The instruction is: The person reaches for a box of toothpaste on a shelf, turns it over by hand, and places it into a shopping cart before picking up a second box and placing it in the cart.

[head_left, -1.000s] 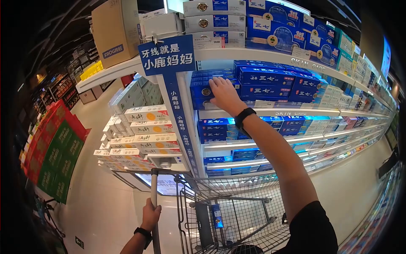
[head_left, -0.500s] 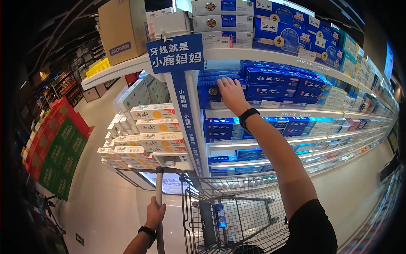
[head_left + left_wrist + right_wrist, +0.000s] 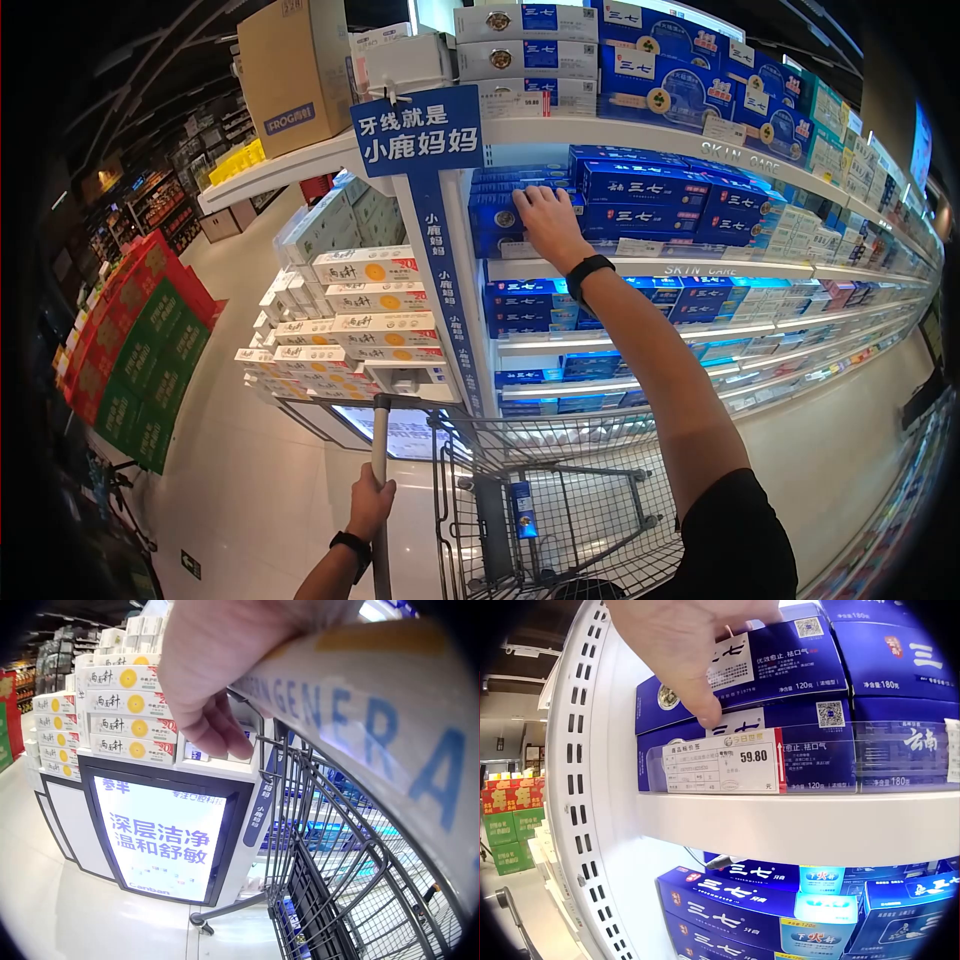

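Note:
My right hand (image 3: 550, 225) reaches to a shelf and grips the upper blue toothpaste box of the leftmost stack. In the right wrist view, the thumb of this hand (image 3: 675, 652) presses the front of that blue box (image 3: 780, 667), and the fingers go over its top. The box sits slightly tilted on a similar blue box (image 3: 802, 720), behind a clear strip with a price tag (image 3: 724, 766). Low at the left, my left hand (image 3: 370, 500) is curled round the cart handle (image 3: 381, 430); the left wrist view shows this hand (image 3: 225, 667) close over the pale handle (image 3: 375, 712).
A blue box (image 3: 523, 508) lies in the wire cart (image 3: 600, 480). White boxes (image 3: 380, 325) are stacked left of the blue-signed post (image 3: 440, 240). A carton (image 3: 295, 80) stands on the top shelf, with red and green boxes (image 3: 150, 370) beyond the aisle at far left.
The head view has shifted, so the shelves appear a little farther right. My right hand stays on the same stack, and my left hand keeps its hold on the handle.

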Demonstrator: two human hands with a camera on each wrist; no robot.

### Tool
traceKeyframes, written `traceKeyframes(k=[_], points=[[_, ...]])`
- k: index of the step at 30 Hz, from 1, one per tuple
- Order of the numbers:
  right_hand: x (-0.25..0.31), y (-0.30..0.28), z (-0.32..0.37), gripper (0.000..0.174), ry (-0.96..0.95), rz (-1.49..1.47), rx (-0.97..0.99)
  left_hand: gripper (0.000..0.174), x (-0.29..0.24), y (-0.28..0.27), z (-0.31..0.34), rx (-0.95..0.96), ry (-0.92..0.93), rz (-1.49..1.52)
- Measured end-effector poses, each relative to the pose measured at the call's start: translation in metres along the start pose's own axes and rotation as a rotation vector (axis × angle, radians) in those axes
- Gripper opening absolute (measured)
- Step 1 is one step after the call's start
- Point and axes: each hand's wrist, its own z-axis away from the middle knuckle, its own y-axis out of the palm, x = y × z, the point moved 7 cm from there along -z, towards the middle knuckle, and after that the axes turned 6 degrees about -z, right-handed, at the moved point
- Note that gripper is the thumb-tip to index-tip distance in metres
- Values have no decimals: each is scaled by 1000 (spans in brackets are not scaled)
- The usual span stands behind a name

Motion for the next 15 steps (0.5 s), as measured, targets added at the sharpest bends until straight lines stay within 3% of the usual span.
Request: traceKeyframes(k=[15], points=[[-1,-1,1,47,3,-20,-2,38,3,2,0,-3,-23,-36]])
